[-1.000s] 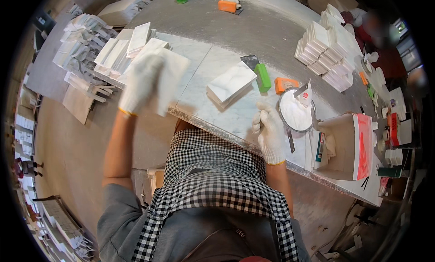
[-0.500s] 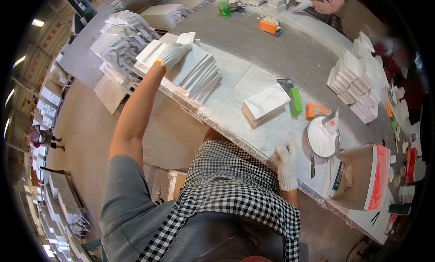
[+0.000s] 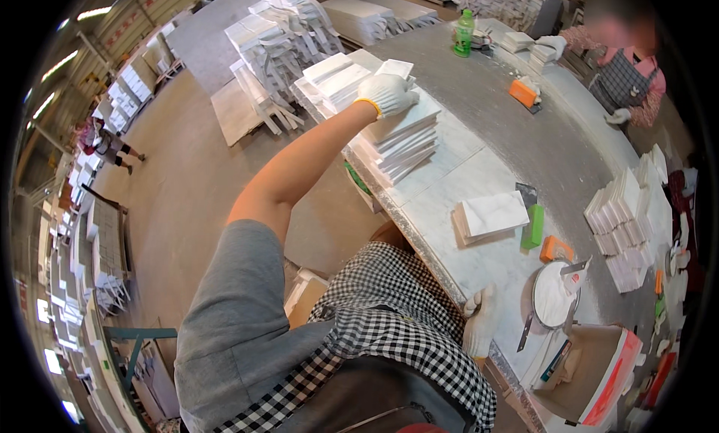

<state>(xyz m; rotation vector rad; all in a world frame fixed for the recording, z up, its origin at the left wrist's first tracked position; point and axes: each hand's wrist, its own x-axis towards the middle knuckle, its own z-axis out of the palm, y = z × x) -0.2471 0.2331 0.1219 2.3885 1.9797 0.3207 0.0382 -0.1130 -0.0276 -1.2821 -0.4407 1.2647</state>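
My left hand [image 3: 389, 96], in a white knit glove with a yellow cuff, lies across the top of a fanned stack of white marble-look tiles [image 3: 408, 150] at the table's left end. Its fingers stretch over the upper tiles; their tips are partly hidden. Just beyond it a tile [image 3: 396, 68] sticks up at an angle. My right hand [image 3: 481, 322], gloved too, rests at the table's near edge with curled fingers and nothing visible in them. Ahead of it sits a short pile of grey-veined tiles [image 3: 494, 213].
Beside the short pile lie a green block [image 3: 532, 227] and an orange block [image 3: 556, 249]. A round pan of white powder [image 3: 553, 293] holds a scraper. An open carton [image 3: 592, 373] stands near right. Tile stacks [image 3: 622, 216] rise farther right. A co-worker [image 3: 629, 77] stands across the table.
My view has turned, so the table sits farther right and lower. My left hand stays on the tile stack. One of the co-worker's hands has moved away from their tiles.
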